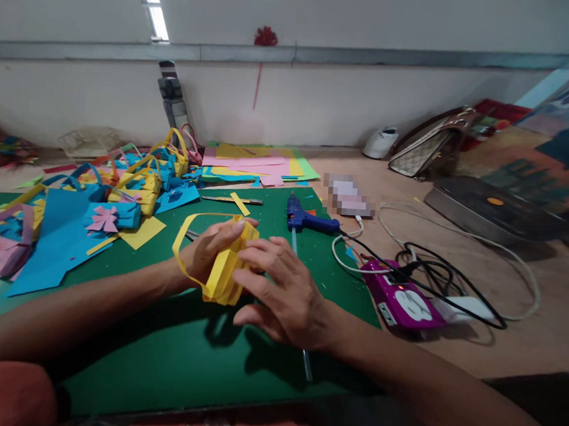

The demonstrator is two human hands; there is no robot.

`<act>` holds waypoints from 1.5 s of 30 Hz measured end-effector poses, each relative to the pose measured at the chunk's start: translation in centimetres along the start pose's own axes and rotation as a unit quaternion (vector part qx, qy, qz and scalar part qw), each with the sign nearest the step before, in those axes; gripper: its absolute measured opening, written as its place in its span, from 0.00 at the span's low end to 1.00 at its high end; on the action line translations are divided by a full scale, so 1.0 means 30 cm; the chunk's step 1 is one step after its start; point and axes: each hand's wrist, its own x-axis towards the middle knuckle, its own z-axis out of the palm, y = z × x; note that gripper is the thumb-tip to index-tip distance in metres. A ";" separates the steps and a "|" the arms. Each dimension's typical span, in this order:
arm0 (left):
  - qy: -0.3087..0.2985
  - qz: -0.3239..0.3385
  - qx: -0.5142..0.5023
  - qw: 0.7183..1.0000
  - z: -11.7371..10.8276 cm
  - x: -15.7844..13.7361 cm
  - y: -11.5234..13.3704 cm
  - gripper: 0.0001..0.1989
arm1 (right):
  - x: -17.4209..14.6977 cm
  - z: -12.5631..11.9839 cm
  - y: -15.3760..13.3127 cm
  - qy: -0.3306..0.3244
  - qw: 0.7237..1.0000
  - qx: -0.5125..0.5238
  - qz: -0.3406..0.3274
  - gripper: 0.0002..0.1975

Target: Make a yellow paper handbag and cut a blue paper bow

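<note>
Above a green cutting mat (159,366) I see a small yellow paper basket (223,275) tilted on its side, its strip handle looping out to the left. My left hand (214,246) grips it from behind, thumb along the top edge. The fingers of my right hand (287,290) are spread and rest against the near right side of the basket. A blue glue gun (313,220) with a clear stick lies just beyond my right hand. Tweezers (218,199) lie behind the basket, crossed by a yellow paper strip (239,204).
Several finished paper baskets (141,188) crowd the left side beside a blue sheet (68,235). Stacked coloured paper (263,163) lies at the back. On the right are a purple power strip (402,300) with tangled cables, a phone (348,196), a dark case (492,206) and a handbag (428,144).
</note>
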 end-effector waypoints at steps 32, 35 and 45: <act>0.074 -0.020 0.009 0.997 -0.101 0.016 0.007 0.14 | 0.032 0.011 0.139 0.235 0.606 0.491 0.580 0.17; 0.159 0.075 0.064 0.982 -0.118 -0.015 0.017 0.08 | 0.029 0.020 0.149 0.253 0.604 0.482 0.582 0.18; 0.198 0.108 0.151 0.962 -0.097 -0.024 -0.003 0.07 | 0.030 0.044 0.130 0.248 0.642 0.447 0.572 0.16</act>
